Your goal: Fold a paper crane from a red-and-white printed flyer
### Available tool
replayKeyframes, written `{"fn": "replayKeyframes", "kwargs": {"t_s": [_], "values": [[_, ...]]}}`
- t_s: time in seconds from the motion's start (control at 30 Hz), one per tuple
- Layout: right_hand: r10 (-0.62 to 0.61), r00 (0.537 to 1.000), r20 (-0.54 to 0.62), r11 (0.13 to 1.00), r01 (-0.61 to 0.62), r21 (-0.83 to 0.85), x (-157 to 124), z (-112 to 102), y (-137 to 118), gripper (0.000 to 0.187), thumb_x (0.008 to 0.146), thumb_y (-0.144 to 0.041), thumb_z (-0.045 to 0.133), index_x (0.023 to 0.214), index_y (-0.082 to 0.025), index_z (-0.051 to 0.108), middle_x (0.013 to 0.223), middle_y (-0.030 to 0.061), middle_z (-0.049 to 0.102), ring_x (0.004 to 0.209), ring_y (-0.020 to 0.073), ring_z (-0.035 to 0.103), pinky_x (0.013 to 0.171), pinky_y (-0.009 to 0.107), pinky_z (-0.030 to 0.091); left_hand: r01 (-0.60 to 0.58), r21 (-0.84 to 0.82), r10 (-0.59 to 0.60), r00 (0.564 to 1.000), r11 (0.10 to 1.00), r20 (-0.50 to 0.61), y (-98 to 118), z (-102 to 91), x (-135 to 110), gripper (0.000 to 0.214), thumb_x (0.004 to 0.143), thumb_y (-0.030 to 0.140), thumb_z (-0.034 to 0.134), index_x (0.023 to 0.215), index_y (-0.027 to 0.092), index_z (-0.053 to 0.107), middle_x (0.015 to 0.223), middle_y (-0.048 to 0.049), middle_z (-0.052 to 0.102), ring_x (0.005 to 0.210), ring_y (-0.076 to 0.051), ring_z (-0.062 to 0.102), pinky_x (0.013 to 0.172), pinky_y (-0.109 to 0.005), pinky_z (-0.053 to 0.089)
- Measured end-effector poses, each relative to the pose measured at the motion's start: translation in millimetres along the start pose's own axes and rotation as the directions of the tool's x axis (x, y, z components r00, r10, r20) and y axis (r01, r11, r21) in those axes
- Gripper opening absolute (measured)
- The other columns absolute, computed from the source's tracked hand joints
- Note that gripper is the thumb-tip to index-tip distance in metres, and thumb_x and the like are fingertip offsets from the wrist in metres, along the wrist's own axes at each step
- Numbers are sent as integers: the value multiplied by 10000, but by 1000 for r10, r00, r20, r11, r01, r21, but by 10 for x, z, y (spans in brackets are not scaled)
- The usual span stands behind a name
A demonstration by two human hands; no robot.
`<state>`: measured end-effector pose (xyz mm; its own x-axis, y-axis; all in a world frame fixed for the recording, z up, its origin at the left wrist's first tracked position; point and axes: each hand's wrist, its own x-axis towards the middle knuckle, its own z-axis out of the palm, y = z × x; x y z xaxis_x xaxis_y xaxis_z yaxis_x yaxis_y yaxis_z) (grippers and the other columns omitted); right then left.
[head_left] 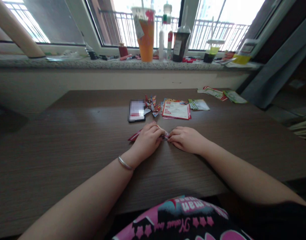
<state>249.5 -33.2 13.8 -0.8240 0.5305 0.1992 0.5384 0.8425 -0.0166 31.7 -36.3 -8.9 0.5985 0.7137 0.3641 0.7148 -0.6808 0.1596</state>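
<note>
Both of my hands are at a red-and-white folded piece of printed paper [134, 136] on the brown table. My left hand [148, 137] lies over the paper with its fingers bent onto it, and a pointed red end sticks out on the left. My right hand [185, 138] pinches the paper's right end with thumb and fingertips. Much of the paper is hidden under my left hand. Just beyond my hands lie a phone [136, 111], several folded paper shapes [152, 104] in red and blue, and a stack of printed sheets [176, 109] with red borders.
Green leaflets [198, 104] lie right of the stack, with a red-and-white leaflet [215, 93] and another green leaflet [235, 96] farther off. On the stone windowsill [105, 65] stand a tall orange drink cup [146, 40], a bottle [165, 36] and a dark drink cup [181, 45].
</note>
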Motion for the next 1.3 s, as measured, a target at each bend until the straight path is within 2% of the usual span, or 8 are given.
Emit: {"fn": "replayKeyframes", "kwargs": {"t_s": [0.1, 0.23, 0.47, 0.6, 0.8, 0.9, 1.1, 1.3], "values": [[46, 999, 13, 999, -46, -14, -8, -12, 10, 226, 902, -217, 502, 967, -176, 714, 970, 88, 694, 906, 192, 605, 839, 318, 466, -181, -86, 183, 983, 980, 13, -26, -1, 29, 268, 899, 110, 426, 1007, 204, 652, 1095, -49, 657, 1090, -190, 551, 1019, -373, 421], [66, 998, 19, 998, -66, 7, -18, -23, 35, 236, 908, -220, 493, 998, -179, 707, 1025, 85, 688, 947, 193, 595, 867, 316, 453, -206, -62, 210, 976, 977, 56, 11, -44, 37, 314, 912, 110, 406, 1108, 206, 632, 1189, -57, 626, 1106, -181, 548, 1000, -359, 441], [106, 993, 47, 994, -106, -11, 13, -34, 15, 245, 918, -223, 483, 958, -171, 719, 994, 88, 687, 912, 188, 590, 851, 307, 442, -185, 68, 178, 978, 980, 108, 83, -133, 49, 265, 911, 168, 444, 1082, 186, 646, 1156, -87, 631, 1071, -216, 555, 970, -400, 450], [123, 991, 57, 992, -121, -26, 15, -35, 4, 250, 922, -233, 481, 952, -171, 721, 980, 87, 683, 888, 185, 587, 819, 299, 437, -168, 88, 150, 972, 982, 183, 51, -211, 31, 216, 908, 215, 471, 1001, 188, 664, 1106, -81, 636, 1051, -222, 568, 948, -390, 463], [131, 989, 72, 990, -127, -58, 14, -46, -14, 284, 937, -247, 452, 958, -158, 721, 987, 90, 673, 896, 188, 583, 832, 301, 426, -172, 130, 137, 962, 977, 238, 16, -334, -24, 227, 921, 251, 472, 1031, 207, 665, 1047, -76, 639, 1091, -240, 570, 945, -380, 460], [158, 983, 98, 984, -149, -95, 29, -88, -66, 290, 935, -236, 447, 940, -151, 725, 960, 100, 667, 884, 188, 579, 815, 298, 419, -172, 183, 123, 959, 968, 253, 77, -312, -47, 301, 908, 325, 504, 1168, 216, 608, 1119, -81, 623, 1064, -261, 574, 919, -401, 464], [181, 978, 105, 966, -157, -204, 55, -126, -146, 273, 896, -168, 461, 821, -115, 717, 829, 124, 658, 843, 217, 568, 800, 327, 421, -151, 181, 108, 967, 972, 230, 200, -154, -81, 485, 929, 421, 453, 1344, 171, 471, 1327, -112, 531, 1231, -263, 473, 1071, -400, 337], [159, 986, 50, 985, -155, -77, 29, -25, -73, 248, 892, -172, 471, 1025, -99, 668, 1120, 132, 653, 1010, 217, 576, 919, 323, 428, -120, 174, 80, 972, 978, 221, 224, -109, -102, 501, 939, 397, 424, 1372, 144, 444, 1400, -116, 487, 1290, -266, 426, 1109, -403, 286]]}}
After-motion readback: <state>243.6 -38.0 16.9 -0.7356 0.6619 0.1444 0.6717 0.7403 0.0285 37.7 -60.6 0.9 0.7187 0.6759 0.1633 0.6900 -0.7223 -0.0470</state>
